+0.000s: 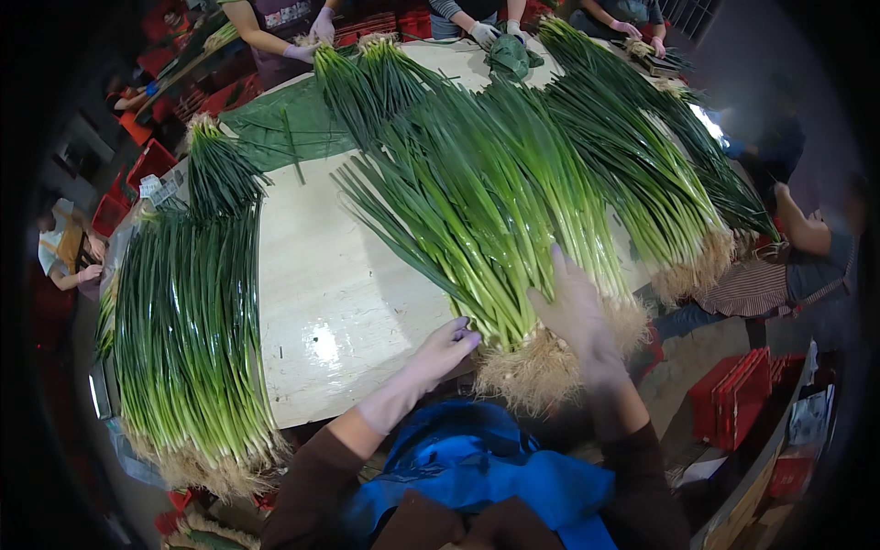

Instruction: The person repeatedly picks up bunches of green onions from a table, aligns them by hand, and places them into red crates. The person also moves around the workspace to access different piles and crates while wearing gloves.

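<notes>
In front of me a broad pile of spring onions (477, 211) lies on the pale table, green leaves pointing away and tangled roots (530, 371) overhanging the near edge. My left hand (442, 350), in a pale glove, is at the pile's left side just above the roots. Its fingers are slightly bent and apart, with nothing gripped. My right hand (570, 302), gloved alike, rests on top of the white stalks with thumb and fingers spread. Parts of its fingertips sink among the stalks.
More spring onions lie in a row at the left (192, 339) and at the right (642, 165). A green cloth (293, 119) covers part of the table (321, 275). Other people work around the far side, one with gloved hands (495, 35) at a dark green bundle. Red crates (733, 399) stand at right.
</notes>
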The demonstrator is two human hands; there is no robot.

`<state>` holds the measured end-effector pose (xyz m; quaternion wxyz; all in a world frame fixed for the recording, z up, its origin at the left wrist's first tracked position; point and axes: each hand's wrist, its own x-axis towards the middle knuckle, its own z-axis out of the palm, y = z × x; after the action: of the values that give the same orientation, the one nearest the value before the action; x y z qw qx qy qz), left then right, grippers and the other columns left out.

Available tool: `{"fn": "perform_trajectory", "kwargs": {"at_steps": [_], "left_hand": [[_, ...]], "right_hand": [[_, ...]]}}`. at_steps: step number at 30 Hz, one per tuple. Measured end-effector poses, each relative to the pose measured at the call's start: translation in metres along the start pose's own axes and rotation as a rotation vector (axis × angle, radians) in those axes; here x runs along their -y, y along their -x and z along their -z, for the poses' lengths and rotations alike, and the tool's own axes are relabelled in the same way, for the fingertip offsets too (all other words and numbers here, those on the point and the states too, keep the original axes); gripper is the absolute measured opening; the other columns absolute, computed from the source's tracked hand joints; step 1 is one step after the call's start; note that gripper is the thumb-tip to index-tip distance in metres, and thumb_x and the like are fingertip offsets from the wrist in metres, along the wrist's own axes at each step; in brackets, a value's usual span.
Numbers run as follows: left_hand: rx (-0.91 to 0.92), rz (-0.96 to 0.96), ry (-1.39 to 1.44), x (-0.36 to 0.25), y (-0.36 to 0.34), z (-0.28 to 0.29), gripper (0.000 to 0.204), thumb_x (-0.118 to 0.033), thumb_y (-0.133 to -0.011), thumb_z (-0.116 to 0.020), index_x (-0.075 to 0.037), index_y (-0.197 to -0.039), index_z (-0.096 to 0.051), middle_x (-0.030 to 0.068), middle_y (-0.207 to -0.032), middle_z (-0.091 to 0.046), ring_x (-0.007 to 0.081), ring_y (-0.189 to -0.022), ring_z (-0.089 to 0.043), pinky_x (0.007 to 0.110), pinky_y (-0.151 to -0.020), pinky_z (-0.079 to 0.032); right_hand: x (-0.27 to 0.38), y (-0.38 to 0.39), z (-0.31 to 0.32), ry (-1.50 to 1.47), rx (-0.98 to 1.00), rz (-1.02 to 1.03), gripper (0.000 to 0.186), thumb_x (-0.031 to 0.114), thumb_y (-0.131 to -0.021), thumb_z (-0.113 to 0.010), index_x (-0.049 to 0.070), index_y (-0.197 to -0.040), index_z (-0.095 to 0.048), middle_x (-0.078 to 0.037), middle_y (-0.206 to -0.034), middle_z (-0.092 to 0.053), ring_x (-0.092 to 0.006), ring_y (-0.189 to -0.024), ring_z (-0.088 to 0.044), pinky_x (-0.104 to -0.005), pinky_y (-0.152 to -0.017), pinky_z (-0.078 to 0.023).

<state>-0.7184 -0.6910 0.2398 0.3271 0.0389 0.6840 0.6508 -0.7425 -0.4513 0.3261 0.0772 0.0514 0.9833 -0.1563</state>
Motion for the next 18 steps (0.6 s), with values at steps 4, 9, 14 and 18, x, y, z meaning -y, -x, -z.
{"fn": "perform_trajectory", "kwargs": {"at_steps": [4, 9, 14, 18], "left_hand": [[-0.112, 0.041, 0.318, -0.002, -0.039, -0.040, 0.048, -0.033, -0.092, -0.060, 0.001, -0.123, -0.046, 0.0100, -0.110, -0.054, 0.0169, -0.097, -0.052, 0.031, -0.083, -0.046], [-0.036, 0.031, 0.611, -0.009, -0.044, -0.031, 0.078, -0.050, -0.087, -0.061, -0.002, -0.140, -0.029, 0.0153, -0.125, -0.048, 0.0228, -0.108, -0.051, 0.037, -0.089, -0.045], [0.045, 0.054, 0.820, -0.019, -0.038, -0.019, 0.069, -0.045, -0.086, -0.064, -0.006, -0.137, -0.039, 0.0136, -0.131, -0.048, 0.0258, -0.121, -0.047, 0.038, -0.101, -0.040], [0.064, 0.148, 0.906, -0.005, -0.026, 0.011, 0.057, -0.043, -0.083, -0.069, -0.010, -0.126, -0.051, 0.0093, -0.115, -0.060, 0.0228, -0.106, -0.057, 0.036, -0.092, -0.047]], "right_hand": [[0.000, -0.006, -0.009, 0.063, -0.013, -0.014, 0.091, 0.042, -0.081, -0.063, -0.004, -0.145, -0.016, -0.027, -0.128, -0.049, -0.0356, -0.112, -0.052, -0.0456, -0.091, -0.043], [0.028, 0.009, -0.017, 0.131, -0.009, 0.071, 0.087, 0.026, -0.080, -0.064, -0.011, -0.142, -0.015, -0.029, -0.124, -0.048, -0.0380, -0.111, -0.051, -0.0429, -0.094, -0.042], [0.075, 0.026, -0.041, -0.409, 0.054, 0.223, 0.081, 0.007, -0.078, -0.061, -0.010, -0.142, -0.014, -0.031, -0.125, -0.043, -0.0426, -0.117, -0.044, -0.0431, -0.105, -0.035], [0.091, 0.029, -0.048, -0.526, 0.153, 0.258, 0.073, 0.016, -0.083, -0.061, -0.006, -0.142, -0.023, -0.032, -0.139, -0.036, -0.0390, -0.129, -0.040, -0.0400, -0.108, -0.033]]}}
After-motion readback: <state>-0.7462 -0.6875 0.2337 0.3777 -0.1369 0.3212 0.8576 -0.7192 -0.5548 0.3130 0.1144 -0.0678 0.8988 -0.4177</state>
